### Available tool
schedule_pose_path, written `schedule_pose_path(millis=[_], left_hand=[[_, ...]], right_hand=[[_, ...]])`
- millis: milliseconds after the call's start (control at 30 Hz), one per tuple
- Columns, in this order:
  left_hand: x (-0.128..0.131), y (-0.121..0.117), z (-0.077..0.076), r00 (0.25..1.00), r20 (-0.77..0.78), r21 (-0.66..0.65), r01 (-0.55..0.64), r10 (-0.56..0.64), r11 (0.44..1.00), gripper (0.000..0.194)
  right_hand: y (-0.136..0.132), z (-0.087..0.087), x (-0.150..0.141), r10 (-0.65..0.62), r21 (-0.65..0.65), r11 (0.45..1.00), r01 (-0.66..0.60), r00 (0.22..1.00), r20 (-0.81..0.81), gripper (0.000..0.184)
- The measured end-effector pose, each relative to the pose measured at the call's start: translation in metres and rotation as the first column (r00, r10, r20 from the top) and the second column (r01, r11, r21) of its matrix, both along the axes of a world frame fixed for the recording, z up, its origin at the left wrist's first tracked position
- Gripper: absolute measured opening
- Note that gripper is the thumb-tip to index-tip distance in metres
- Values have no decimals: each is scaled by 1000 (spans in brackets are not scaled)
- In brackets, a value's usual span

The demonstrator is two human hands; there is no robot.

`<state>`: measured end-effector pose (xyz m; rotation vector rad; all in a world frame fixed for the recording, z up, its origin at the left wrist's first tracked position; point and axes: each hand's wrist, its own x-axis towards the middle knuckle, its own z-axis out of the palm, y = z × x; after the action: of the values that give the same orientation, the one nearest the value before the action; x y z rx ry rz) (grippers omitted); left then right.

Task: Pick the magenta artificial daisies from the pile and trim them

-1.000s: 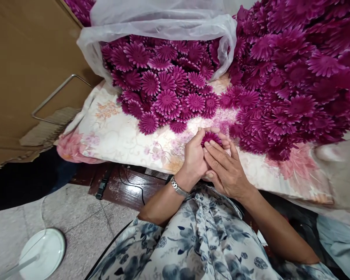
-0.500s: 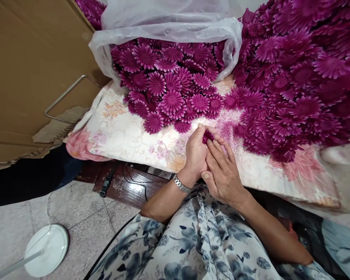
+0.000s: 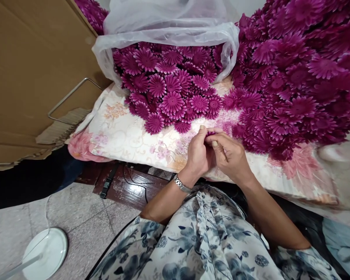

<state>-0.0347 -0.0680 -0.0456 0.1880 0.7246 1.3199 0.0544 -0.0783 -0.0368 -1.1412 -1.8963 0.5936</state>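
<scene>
My left hand (image 3: pixel 197 153) and my right hand (image 3: pixel 231 155) meet at the front edge of a flowered cloth (image 3: pixel 125 132). Both are closed on one small magenta artificial flower (image 3: pixel 210 133), of which only a sliver shows between the fingertips. A metal watch (image 3: pixel 181 184) sits on my left wrist. Just beyond the hands lies a spread of several magenta daisy-shaped flowers (image 3: pixel 172 103), and a large heap of the same flowers (image 3: pixel 297 77) rises to the right.
A clear plastic bag (image 3: pixel 166 27) holds more flowers at the back. Brown cardboard (image 3: pixel 26 77) with a metal wire handle (image 3: pixel 70 95) stands at the left. A white round stand base (image 3: pixel 45 249) rests on the tiled floor. A dark wooden edge (image 3: pixel 128 186) runs under the cloth.
My right hand has turned from lying flat over the flower to pinching it with curled fingers. The flower, plainly seen a second ago, is now almost hidden between both hands.
</scene>
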Motion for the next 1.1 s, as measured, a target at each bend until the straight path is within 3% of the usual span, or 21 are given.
schedule_pose_path(millis=[133, 267, 433, 633, 700, 833, 967, 1100], left_hand=[[-2, 1, -2, 994, -68, 44, -77, 80, 996, 22], [-11, 5, 1, 971, -184, 80, -141, 154, 987, 22], [-19, 10, 13, 970, -236, 57, -50, 63, 997, 50], [-20, 12, 21, 971, -237, 77, -11, 29, 997, 58], [-19, 15, 21, 961, -274, 111, -13, 43, 994, 53], [-15, 27, 23, 934, -353, 203, 20, 54, 979, 16], [-3, 37, 24, 944, -320, 257, 1, 84, 966, 22], [13, 41, 23, 970, -189, 315, -86, 151, 945, 25]], right_hand=[[0, 6, 4, -63, 78, 995, 58, 995, 74, 30], [-9, 10, 8, -51, 145, 989, 34, 992, 113, 33], [-18, 10, 15, -122, 248, 964, 99, 989, 78, 31], [-14, 11, 20, -97, 242, 968, 71, 991, 94, 27], [-6, 15, 20, -89, 258, 964, 66, 993, 79, 27], [21, 30, 15, -105, 282, 954, 99, 994, 6, 28], [58, 40, 2, -145, 248, 957, 152, 988, -45, 35], [94, 33, -17, -156, 61, 985, 162, 984, -82, 48]])
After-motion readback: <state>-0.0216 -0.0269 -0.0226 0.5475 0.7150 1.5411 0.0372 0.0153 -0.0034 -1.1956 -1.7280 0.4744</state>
